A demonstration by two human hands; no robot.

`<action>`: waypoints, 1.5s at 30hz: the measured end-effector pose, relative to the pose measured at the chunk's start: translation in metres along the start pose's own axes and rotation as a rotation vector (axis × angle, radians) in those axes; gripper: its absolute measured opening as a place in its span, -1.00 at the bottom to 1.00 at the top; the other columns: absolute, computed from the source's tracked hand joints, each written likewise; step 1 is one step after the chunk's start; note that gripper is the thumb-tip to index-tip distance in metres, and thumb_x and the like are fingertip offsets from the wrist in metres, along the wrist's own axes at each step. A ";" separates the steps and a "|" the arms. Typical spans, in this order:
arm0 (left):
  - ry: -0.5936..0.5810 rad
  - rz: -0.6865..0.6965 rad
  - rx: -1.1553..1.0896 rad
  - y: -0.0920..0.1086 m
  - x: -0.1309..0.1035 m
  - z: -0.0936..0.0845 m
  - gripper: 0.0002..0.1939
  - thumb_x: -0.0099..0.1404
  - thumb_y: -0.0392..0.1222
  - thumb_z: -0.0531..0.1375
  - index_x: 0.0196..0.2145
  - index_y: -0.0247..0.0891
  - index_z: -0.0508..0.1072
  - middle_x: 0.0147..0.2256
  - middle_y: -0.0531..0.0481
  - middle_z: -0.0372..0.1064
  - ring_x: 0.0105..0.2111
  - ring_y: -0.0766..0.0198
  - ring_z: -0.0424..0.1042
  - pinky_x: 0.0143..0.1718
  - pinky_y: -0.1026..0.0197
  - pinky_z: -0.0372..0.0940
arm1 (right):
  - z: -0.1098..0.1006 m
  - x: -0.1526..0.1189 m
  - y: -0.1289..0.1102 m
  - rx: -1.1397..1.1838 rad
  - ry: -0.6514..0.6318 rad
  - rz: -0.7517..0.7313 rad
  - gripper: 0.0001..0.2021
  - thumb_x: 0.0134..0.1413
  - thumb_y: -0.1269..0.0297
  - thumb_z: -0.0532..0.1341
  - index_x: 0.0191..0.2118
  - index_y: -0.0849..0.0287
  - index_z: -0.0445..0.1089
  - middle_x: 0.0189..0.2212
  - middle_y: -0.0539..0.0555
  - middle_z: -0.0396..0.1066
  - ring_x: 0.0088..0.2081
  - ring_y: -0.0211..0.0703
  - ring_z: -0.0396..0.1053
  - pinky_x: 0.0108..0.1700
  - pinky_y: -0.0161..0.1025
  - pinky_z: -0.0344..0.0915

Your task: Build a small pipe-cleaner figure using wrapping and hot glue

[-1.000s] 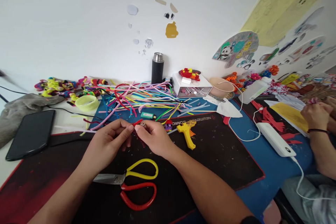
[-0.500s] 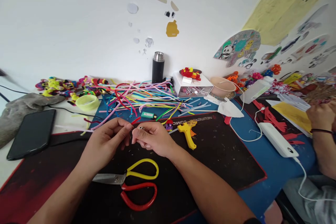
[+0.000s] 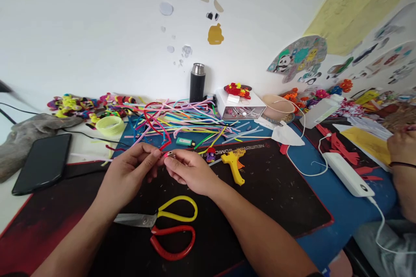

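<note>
Head view.
Left hand (image 3: 138, 166), 1: thumb and forefinger pinched on a small red piece (image 3: 167, 154).
Right hand (image 3: 188, 171), 1: thumb and forefinger closed on the same piece from the other side.
Small red piece, 1: between the fingertips of the 2 hands, above the black mat (image 3: 266, 194); pale and dark detail at 1 end; largely hidden by fingers.
Scissors (image 3: 172, 229), 1 pair: on the mat, nearer the wearer than the hands; 1 yellow loop, 1 red; blades partly behind the left forearm.
Glue gun (image 3: 232, 165), 1, yellow: on the mat, right of the right hand.
Figurine (image 3: 211, 155), 1, purple and red: just beside the glue gun.
Pipe cleaners (image 3: 191, 119), many, mixed colours: heaped on the blue tabletop (image 3: 320, 240), beyond the mat.
Flask (image 3: 196, 86), 1, black, steel top: upright behind the heap.
Phone (image 3: 42, 163), 1, black: far left.
Power bank (image 3: 347, 174), 1, white, cabled: on the right.
Co-worker's hand (image 3: 403, 149), 1: right edge; grasp cannot be told.
</note>
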State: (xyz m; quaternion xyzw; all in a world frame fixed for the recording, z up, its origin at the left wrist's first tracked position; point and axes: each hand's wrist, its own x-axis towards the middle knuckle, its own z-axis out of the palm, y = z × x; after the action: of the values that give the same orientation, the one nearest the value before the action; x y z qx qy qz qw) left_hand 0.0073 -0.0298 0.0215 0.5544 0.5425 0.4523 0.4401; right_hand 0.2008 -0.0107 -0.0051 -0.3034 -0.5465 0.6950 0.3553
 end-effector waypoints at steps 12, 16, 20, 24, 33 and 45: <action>0.014 0.045 -0.003 0.002 -0.002 -0.001 -0.48 0.33 0.35 0.46 -0.30 -0.18 0.55 -0.58 0.11 0.45 -0.60 0.29 0.38 -0.55 0.27 0.30 | 0.001 -0.001 -0.004 0.043 0.034 -0.005 -0.38 0.28 -0.46 0.36 -0.19 0.10 0.51 -0.47 -0.15 0.12 -0.51 -0.31 0.00 -0.49 -0.25 -0.13; 0.016 0.060 0.035 -0.001 -0.001 -0.001 -0.52 0.37 0.32 0.42 -0.32 -0.17 0.54 -0.58 0.12 0.43 -0.61 0.29 0.38 -0.55 0.26 0.30 | 0.000 -0.001 -0.004 0.033 0.053 -0.005 -0.36 0.24 -0.49 0.37 -0.29 0.07 0.42 -0.53 -0.17 0.07 -0.53 -0.29 -0.02 -0.48 -0.25 -0.10; -0.002 0.054 0.063 -0.002 -0.002 -0.001 -0.53 0.37 0.32 0.39 -0.29 -0.16 0.55 -0.57 0.10 0.45 -0.60 0.27 0.40 -0.55 0.25 0.31 | 0.000 -0.004 -0.006 -0.129 0.066 -0.044 -0.32 0.27 -0.51 0.34 -0.42 0.07 0.34 -0.55 -0.13 0.13 -0.48 -0.25 0.09 -0.41 -0.23 0.01; -0.017 0.051 0.067 0.001 -0.003 0.001 -0.56 0.35 0.30 0.40 -0.30 -0.13 0.55 -0.59 0.11 0.43 -0.62 0.26 0.39 -0.58 0.26 0.28 | 0.003 -0.007 -0.006 -0.247 0.098 -0.112 -0.34 0.34 -0.42 0.33 -0.46 0.08 0.28 -0.52 -0.11 0.20 -0.44 -0.24 0.13 -0.35 -0.21 0.05; -0.054 0.089 0.077 0.003 -0.004 0.003 -0.55 0.41 0.30 0.37 -0.32 -0.14 0.54 -0.60 0.12 0.44 -0.62 0.27 0.37 -0.58 0.26 0.27 | 0.005 -0.005 0.000 -0.424 0.241 -0.130 -0.50 0.43 -0.12 0.22 -0.48 0.05 0.16 -0.55 -0.14 0.09 -0.46 -0.25 0.03 -0.38 -0.18 -0.04; -0.072 0.061 0.077 0.006 -0.006 0.006 -0.41 0.34 0.49 0.38 -0.33 -0.15 0.55 -0.59 0.09 0.44 -0.61 0.25 0.37 -0.57 0.26 0.29 | 0.006 -0.003 0.001 -0.440 0.272 -0.066 -0.55 0.42 0.06 0.23 -0.50 0.05 0.17 -0.58 -0.12 0.15 -0.47 -0.24 0.10 -0.39 -0.18 -0.02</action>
State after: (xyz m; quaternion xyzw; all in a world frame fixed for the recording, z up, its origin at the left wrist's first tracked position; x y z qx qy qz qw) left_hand 0.0143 -0.0355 0.0263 0.6032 0.5260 0.4242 0.4237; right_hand 0.1977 -0.0160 -0.0045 -0.4462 -0.6413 0.5001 0.3735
